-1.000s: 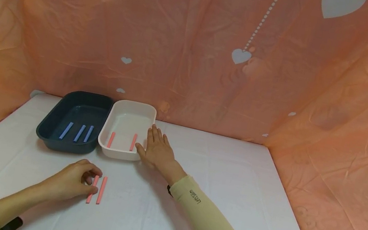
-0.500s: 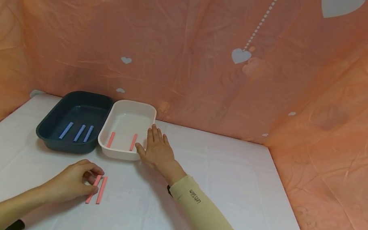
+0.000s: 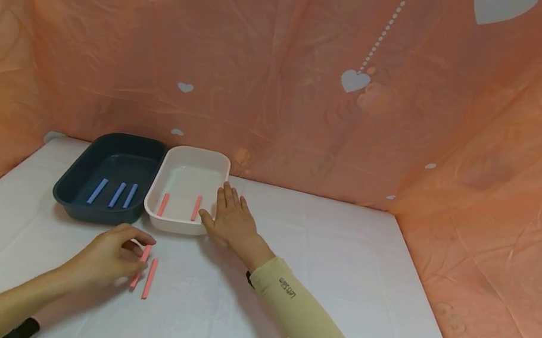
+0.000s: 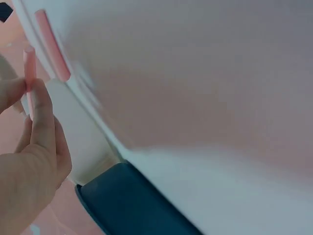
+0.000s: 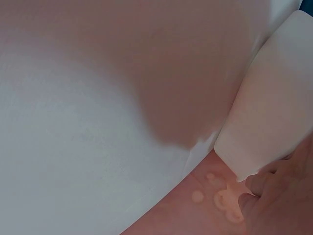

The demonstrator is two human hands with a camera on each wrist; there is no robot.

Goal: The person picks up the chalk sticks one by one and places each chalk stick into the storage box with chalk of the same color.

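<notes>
My left hand [image 3: 103,257] pinches a pink chalk stick [image 4: 30,63] between thumb and fingertips, tilted just over the table. A second pink chalk stick [image 3: 150,279] lies on the cloth close to its right. My right hand [image 3: 234,228] rests with straight fingers along the right side of a white tray [image 3: 178,226]; in the right wrist view its fingertips are at the tray's rim. Inside that tray lie two pink chalk sticks, one on the left [image 3: 163,204] and one on the right [image 3: 196,208].
A dark blue tray [image 3: 91,215] stands against the white tray's left side, with three blue chalk sticks [image 3: 117,195] in it. The white-covered table [image 3: 337,289] ends at an orange sheet [image 3: 303,108] behind and at both sides.
My left hand has raised the pink chalk stick from the table and moved it slightly away from me, toward the trays. The right hand stays where it was.
</notes>
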